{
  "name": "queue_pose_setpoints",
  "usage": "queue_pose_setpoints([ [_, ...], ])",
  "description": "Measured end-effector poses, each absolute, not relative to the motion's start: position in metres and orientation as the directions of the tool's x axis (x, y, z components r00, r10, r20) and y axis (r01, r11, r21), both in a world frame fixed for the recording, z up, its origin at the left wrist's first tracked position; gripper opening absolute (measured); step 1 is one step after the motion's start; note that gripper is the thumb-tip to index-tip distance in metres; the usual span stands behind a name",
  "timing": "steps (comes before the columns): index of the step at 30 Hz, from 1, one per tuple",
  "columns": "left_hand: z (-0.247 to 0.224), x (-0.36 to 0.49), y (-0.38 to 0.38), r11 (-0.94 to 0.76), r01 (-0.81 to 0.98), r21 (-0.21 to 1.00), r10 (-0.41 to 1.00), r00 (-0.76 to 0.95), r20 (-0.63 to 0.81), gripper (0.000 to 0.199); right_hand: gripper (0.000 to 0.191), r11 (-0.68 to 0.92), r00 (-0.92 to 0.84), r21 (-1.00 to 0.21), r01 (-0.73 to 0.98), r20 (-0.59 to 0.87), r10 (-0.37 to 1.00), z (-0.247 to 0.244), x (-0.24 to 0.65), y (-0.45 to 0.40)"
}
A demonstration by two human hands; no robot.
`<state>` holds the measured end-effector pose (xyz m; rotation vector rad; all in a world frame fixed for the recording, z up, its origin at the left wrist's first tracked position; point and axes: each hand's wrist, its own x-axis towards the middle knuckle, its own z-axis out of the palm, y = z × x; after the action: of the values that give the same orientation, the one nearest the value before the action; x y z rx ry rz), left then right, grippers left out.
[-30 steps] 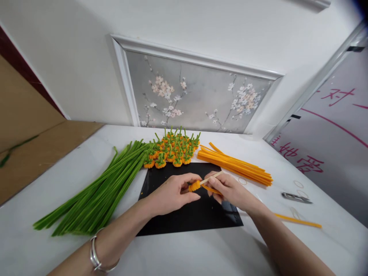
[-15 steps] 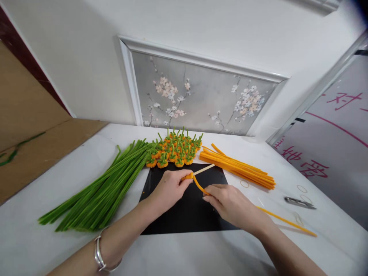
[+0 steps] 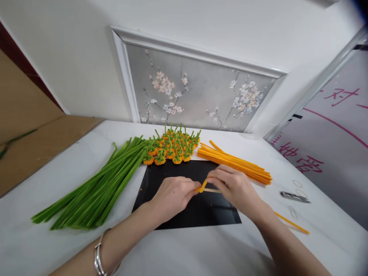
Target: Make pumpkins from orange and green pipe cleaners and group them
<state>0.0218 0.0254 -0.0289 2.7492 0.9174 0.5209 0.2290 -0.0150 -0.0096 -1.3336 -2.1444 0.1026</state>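
Over the black mat [image 3: 178, 218], my left hand [image 3: 175, 195] pinches a pale wooden stick [image 3: 212, 190] with orange pipe cleaner wound at its end. My right hand [image 3: 234, 188] is closed on the orange pipe cleaner [image 3: 203, 185], which bends up from the stick between my hands. The pipe cleaner's far part passes under my right forearm and its tip shows on the table at the right. Beyond the mat stand several small orange and green pipe-cleaner pieces [image 3: 177, 155].
Long green pipe cleaners [image 3: 97, 184] lie at the left, a bundle of orange ones [image 3: 235, 163] at the back right. Metal snips [image 3: 294, 197] and clear rubber bands [image 3: 297, 184] rest on the right. A wall with a framed floral panel [image 3: 195, 92] rises behind.
The stick has swung from pointing up and right to nearly level. My right hand has risen and now pulls the orange strand upward; my left hand has shifted slightly right and down.
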Motion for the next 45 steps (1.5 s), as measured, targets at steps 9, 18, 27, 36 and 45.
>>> queue_pose_setpoints([
  [9, -0.021, 0.024, 0.018, -0.836, 0.414, 0.360, 0.521, 0.804, 0.285, 0.020, 0.027, 0.374, -0.367, -0.599, 0.708, 0.139, 0.920, -0.020, 0.244, 0.000],
  [18, -0.014, 0.024, 0.018, -0.700, 0.372, 0.610, 0.645, 0.695, 0.317, 0.027, 0.032, 0.371, -0.435, -0.677, 0.635, 0.083, 0.897, -0.020, 0.240, -0.005],
  [27, -0.020, 0.019, 0.029, -0.638, 0.527, 0.561, 0.756, 0.568, 0.326, 0.022, 0.022, 0.448, -0.464, -0.387, 0.806, 0.058, 0.884, -0.005, 0.223, -0.026],
  [36, -0.034, 0.020, 0.027, -0.752, 0.558, 0.351, 0.658, 0.653, 0.375, 0.024, 0.025, 0.528, -0.462, -0.275, 0.803, 0.272, 0.844, -0.002, 0.224, -0.025],
  [45, -0.026, 0.023, 0.020, -0.809, 0.520, 0.276, 0.587, 0.741, 0.325, 0.022, 0.021, 0.496, -0.363, -0.390, 0.775, 0.368, 0.856, -0.007, 0.234, -0.017],
])
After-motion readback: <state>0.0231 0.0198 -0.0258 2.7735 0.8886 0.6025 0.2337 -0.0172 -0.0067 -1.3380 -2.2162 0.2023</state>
